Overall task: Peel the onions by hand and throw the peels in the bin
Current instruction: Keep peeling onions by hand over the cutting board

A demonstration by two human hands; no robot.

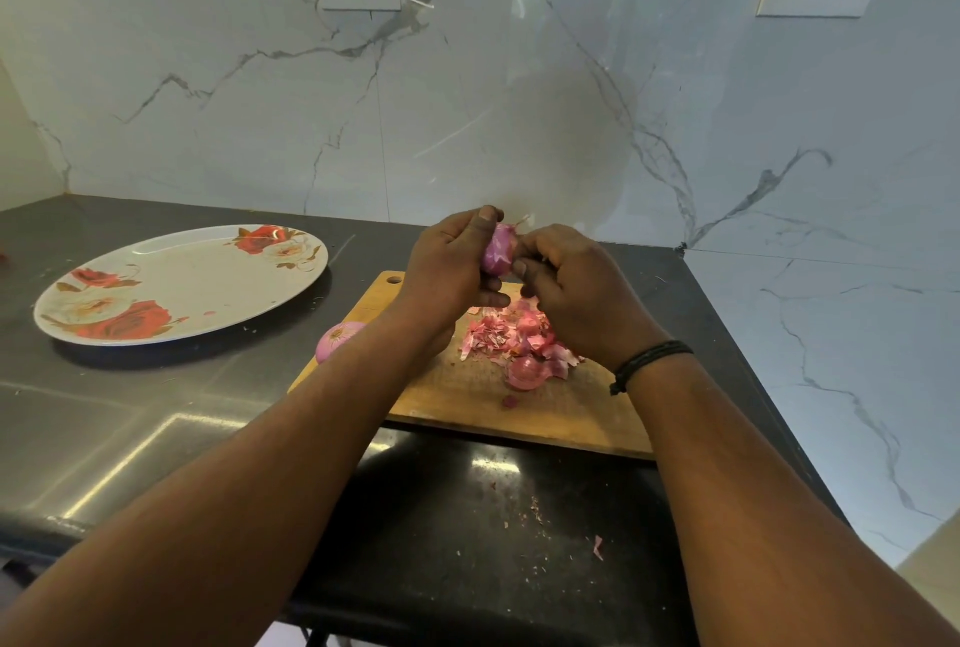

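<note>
You're midway: your left hand [449, 264] grips the onion [497, 251] above the cutting board [467, 397] while your right hand [571, 282] pinches its skin; 1 peeled onion [337, 337] lies beside the board, peels [511, 339] still unbinned

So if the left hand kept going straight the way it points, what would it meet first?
Beyond the small purple onion it grips, the left hand would probably meet the white marble wall first, though depth is unclear.

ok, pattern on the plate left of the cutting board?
White plate with red and cream roses and brownish leaves around the rim; it shows in the head view.
</note>
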